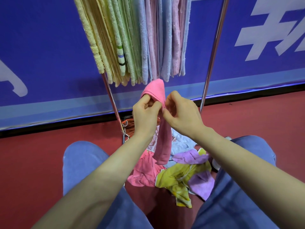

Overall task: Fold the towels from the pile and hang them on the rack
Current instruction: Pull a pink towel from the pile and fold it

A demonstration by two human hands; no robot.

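A pink towel (162, 141) hangs in a long fold between my hands, its top bunched above my fingers. My left hand (145, 115) grips its upper part with fingers tucked into the cloth. My right hand (181, 113) pinches the towel's edge right beside it. Below lies the pile of towels (178, 176) on the floor between my knees: pink, yellow, lilac and pale blue ones. The metal rack (212, 52) stands straight ahead with several yellow, green, blue and pink towels (140, 38) hung side by side on it.
A blue banner wall (41, 55) with white lettering runs behind the rack. The floor (33, 154) is dark red. My knees in blue trousers (79, 162) flank the pile. A rack leg (113, 103) slants down at the left.
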